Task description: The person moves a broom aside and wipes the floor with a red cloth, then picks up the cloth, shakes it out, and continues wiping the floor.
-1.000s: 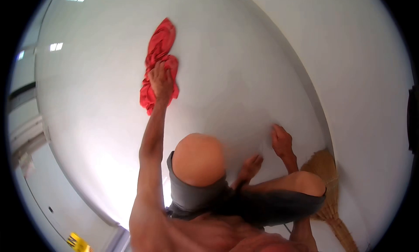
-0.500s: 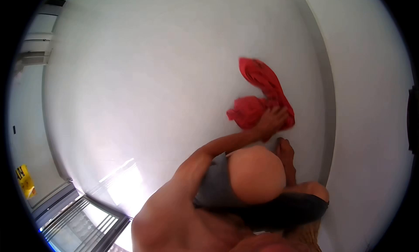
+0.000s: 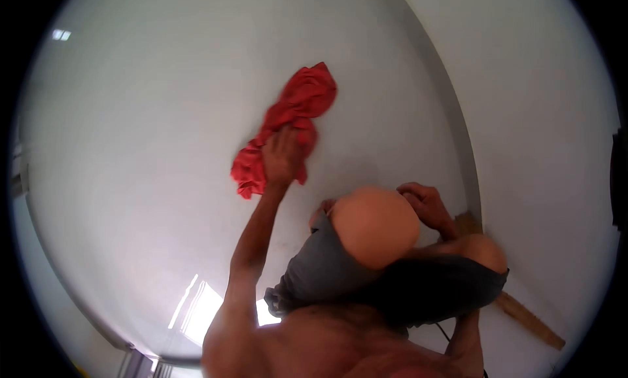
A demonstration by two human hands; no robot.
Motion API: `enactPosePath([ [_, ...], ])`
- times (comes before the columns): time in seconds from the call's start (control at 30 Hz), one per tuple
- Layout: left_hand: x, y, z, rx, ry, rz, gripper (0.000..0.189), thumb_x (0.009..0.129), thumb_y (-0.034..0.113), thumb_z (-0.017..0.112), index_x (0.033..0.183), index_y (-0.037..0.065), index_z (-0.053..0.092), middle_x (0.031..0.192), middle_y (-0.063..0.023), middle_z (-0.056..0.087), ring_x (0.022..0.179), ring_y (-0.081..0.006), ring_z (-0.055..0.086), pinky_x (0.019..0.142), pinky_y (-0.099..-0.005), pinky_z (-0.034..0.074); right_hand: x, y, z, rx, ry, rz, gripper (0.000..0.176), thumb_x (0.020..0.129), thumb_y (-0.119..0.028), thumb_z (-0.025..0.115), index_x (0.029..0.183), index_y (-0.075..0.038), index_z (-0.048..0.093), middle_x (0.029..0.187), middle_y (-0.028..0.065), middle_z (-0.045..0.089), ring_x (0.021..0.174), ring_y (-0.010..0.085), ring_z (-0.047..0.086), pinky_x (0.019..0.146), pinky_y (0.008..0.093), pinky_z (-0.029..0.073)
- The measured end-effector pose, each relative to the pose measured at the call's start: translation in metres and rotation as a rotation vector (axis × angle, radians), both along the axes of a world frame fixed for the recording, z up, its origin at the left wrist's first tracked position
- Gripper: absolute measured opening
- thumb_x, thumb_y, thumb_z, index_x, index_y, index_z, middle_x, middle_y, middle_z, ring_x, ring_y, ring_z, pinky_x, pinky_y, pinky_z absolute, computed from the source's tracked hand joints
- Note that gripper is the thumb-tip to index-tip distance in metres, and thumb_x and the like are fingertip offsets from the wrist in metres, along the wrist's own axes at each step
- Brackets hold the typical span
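A bunched red cloth (image 3: pixel 304 93) lies on the pale, smooth floor (image 3: pixel 163 149), stretched out in a crumpled strip. My left hand (image 3: pixel 282 157) presses down on its middle, with the fingers curled into the folds. Beside my raised knee (image 3: pixel 376 224), my right hand (image 3: pixel 425 205) rests with loosely bent fingers against the leg. Nothing shows in that hand, and part of its forearm is hidden behind my legs.
A pale wall (image 3: pixel 523 129) rises on the right, with a grey skirting band (image 3: pixel 451 110) along its foot. Near my right knee lies a brown, wood-like strip (image 3: pixel 530 319). Bright window light (image 3: pixel 204 312) reflects off the floor at the lower left.
My left hand and the red cloth have swept left across the floor, and the cloth now lies straighter. My right hand has come into view beside the knee. The camera view has turned.
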State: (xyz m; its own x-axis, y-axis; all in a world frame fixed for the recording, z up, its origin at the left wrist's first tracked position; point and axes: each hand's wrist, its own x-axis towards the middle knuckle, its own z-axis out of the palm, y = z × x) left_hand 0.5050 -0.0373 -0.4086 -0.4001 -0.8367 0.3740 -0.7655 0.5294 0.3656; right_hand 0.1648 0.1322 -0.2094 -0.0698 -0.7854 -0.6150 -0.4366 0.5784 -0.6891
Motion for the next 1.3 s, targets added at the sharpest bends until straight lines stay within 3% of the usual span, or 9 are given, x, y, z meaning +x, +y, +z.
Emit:
enactPosePath([
  [0.17, 0.011, -0.023, -0.002, 0.020, -0.094, 0.294, 0.042, 0.094, 0.018, 0.070, 0.136, 0.013, 0.063, 0.144, -0.0035, 0.062, 0.121, -0.0321, 0.053, 0.102, -0.0500, 0.044, -0.012, -0.039, 0.024, -0.236, 0.178, -0.026, 0.026, 0.101, -0.011, 0.059, 0.125, 0.000, 0.065, 0.105, 0.0165, 0.074, 0.089, 0.0275, 0.073, 0.083, 0.0369, 0.058],
  [0.27, 0.015, -0.044, -0.008, -0.074, -0.038, 0.364, 0.044, 0.093, 0.016, 0.071, 0.136, 0.013, 0.065, 0.145, -0.0038, 0.062, 0.120, -0.0322, 0.054, 0.102, -0.0504, 0.044, 0.018, -0.050, -0.013, -0.474, 0.237, 0.312, 0.027, 0.102, -0.010, 0.055, 0.125, 0.000, 0.066, 0.110, 0.0155, 0.072, 0.089, 0.0320, 0.069, 0.082, 0.0428, 0.058],
  [0.4, 0.012, -0.049, -0.003, -0.020, -0.024, 0.409, 0.041, 0.092, 0.011, 0.070, 0.133, 0.008, 0.066, 0.144, -0.0101, 0.064, 0.118, -0.0350, 0.056, 0.101, -0.0503, 0.045, 0.076, -0.098, -0.074, -0.422, 0.325, 0.556, 0.038, 0.100, -0.017, 0.062, 0.135, -0.002, 0.058, 0.140, 0.0250, 0.057, 0.105, 0.0418, 0.068, 0.089, 0.0468, 0.059],
  [0.53, 0.029, -0.028, -0.010, 0.092, 0.017, 0.237, 0.044, 0.088, 0.009, 0.070, 0.132, 0.011, 0.065, 0.147, -0.0103, 0.061, 0.131, -0.0359, 0.054, 0.099, -0.0527, 0.046, 0.130, -0.155, -0.123, -0.396, 0.441, 0.687, 0.057, 0.098, -0.023, 0.069, 0.146, 0.000, 0.050, 0.148, 0.0364, 0.047, 0.104, 0.0450, 0.069, 0.087, 0.0515, 0.060],
  [0.67, 0.029, -0.007, 0.006, 0.264, -0.024, 0.115, 0.047, 0.085, 0.012, 0.072, 0.131, 0.010, 0.064, 0.150, -0.0108, 0.057, 0.136, -0.0359, 0.051, 0.097, -0.0525, 0.046, 0.153, -0.234, -0.162, -0.680, 0.449, 0.746, 0.067, 0.094, -0.029, 0.074, 0.148, 0.000, 0.049, 0.152, 0.0371, 0.044, 0.095, 0.0417, 0.071, 0.082, 0.0525, 0.060],
  [0.87, 0.030, -0.006, 0.072, 0.373, -0.034, -0.119, 0.053, 0.085, 0.010, 0.072, 0.137, 0.008, 0.061, 0.151, -0.0116, 0.056, 0.140, -0.0358, 0.049, 0.100, -0.0525, 0.046, 0.201, -0.327, -0.116, -0.920, 0.368, 0.736, 0.068, 0.092, -0.038, 0.075, 0.146, -0.002, 0.052, 0.154, 0.0310, 0.046, 0.089, 0.0378, 0.070, 0.078, 0.0494, 0.059],
  [0.97, 0.015, 0.002, 0.107, 0.418, 0.049, -0.189, 0.055, 0.077, 0.009, 0.075, 0.131, 0.007, 0.063, 0.143, -0.0120, 0.059, 0.139, -0.0344, 0.049, 0.102, -0.0504, 0.045, 0.218, -0.300, -0.100, -0.952, 0.373, 0.973, 0.065, 0.095, -0.045, 0.070, 0.143, -0.003, 0.056, 0.150, 0.0286, 0.050, 0.095, 0.0385, 0.069, 0.083, 0.0481, 0.058],
  [1.2, 0.041, 0.074, 0.072, 0.443, 0.046, -0.365, 0.059, 0.087, 0.012, 0.066, 0.144, 0.005, 0.058, 0.149, -0.0199, 0.055, 0.142, -0.0399, 0.047, 0.112, -0.0548, 0.039, 0.187, -0.198, -0.138, -0.910, 0.249, 0.934, 0.057, 0.096, -0.036, 0.071, 0.140, -0.003, 0.057, 0.136, 0.0251, 0.055, 0.104, 0.0398, 0.066, 0.087, 0.0482, 0.057],
  [1.3, 0.062, 0.094, 0.160, 0.481, 0.170, -0.317, 0.055, 0.096, 0.021, 0.061, 0.149, 0.006, 0.054, 0.158, -0.0221, 0.046, 0.151, -0.0433, 0.036, 0.118, -0.0584, 0.034, 0.174, -0.157, -0.127, -0.762, 0.281, 0.870, 0.060, 0.096, -0.035, 0.072, 0.143, -0.003, 0.054, 0.128, 0.0232, 0.055, 0.105, 0.0403, 0.065, 0.086, 0.0482, 0.057],
])
